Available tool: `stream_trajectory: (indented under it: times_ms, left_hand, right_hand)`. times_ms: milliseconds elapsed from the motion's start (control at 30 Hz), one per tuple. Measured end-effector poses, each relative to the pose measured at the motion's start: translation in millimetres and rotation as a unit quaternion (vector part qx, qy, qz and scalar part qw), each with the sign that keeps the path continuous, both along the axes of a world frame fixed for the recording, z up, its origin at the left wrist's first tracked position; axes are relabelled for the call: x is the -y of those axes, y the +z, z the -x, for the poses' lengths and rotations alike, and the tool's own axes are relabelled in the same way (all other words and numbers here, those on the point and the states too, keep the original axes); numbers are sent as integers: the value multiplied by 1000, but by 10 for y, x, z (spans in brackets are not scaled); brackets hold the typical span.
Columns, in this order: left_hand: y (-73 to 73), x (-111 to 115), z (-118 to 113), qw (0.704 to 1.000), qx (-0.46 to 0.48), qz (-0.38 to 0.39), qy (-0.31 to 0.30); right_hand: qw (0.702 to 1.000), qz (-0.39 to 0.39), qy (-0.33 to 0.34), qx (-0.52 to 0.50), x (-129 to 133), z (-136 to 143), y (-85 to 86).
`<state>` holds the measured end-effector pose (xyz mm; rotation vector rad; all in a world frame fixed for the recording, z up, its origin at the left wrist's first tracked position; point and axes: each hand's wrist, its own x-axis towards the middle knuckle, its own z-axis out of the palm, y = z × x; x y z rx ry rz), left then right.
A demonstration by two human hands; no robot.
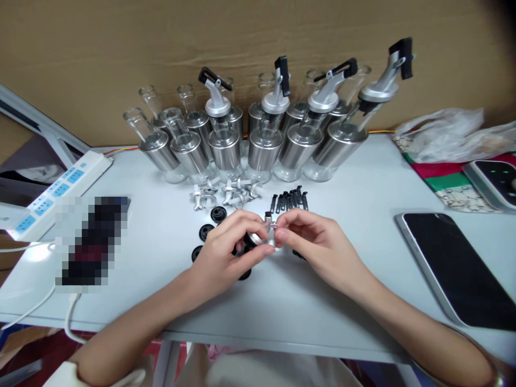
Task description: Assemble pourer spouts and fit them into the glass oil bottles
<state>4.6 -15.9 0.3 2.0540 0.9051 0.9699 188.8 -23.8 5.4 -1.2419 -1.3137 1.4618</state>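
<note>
My left hand (231, 250) is closed around a silver pourer top (255, 238) with a black base, over the middle of the table. The thumb and forefinger of my right hand (312, 239) pinch near its spout end; whether they grip the spout or a small part there is hidden. Black round stoppers (218, 214) lie beside and under my left hand. Beyond my hands are a pile of silver spout pieces (229, 193) and a row of small black levers (288, 201).
Several glass and metal bottles (265, 153) stand at the back, some with pourers fitted. On the left are a power strip (60, 191) and a blurred-out phone (94, 242). A large phone (455, 269), another device (494, 180) and a plastic bag (443, 131) are on the right.
</note>
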Motion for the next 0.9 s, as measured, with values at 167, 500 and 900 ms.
stream_trajectory:
  times_ms: [167, 500, 900]
  left_hand:
    - [-58, 13, 5, 998, -40, -24, -45]
    - [-98, 35, -23, 998, -31, -27, -57]
    - [-110, 48, -42, 997, -35, -36, -55]
  right_hand:
    - [994, -54, -13, 90, -21, -53, 30]
    - [855, -206, -136, 457, -435, -632, -209]
    - [858, -185, -117, 464, -463, -604, -253]
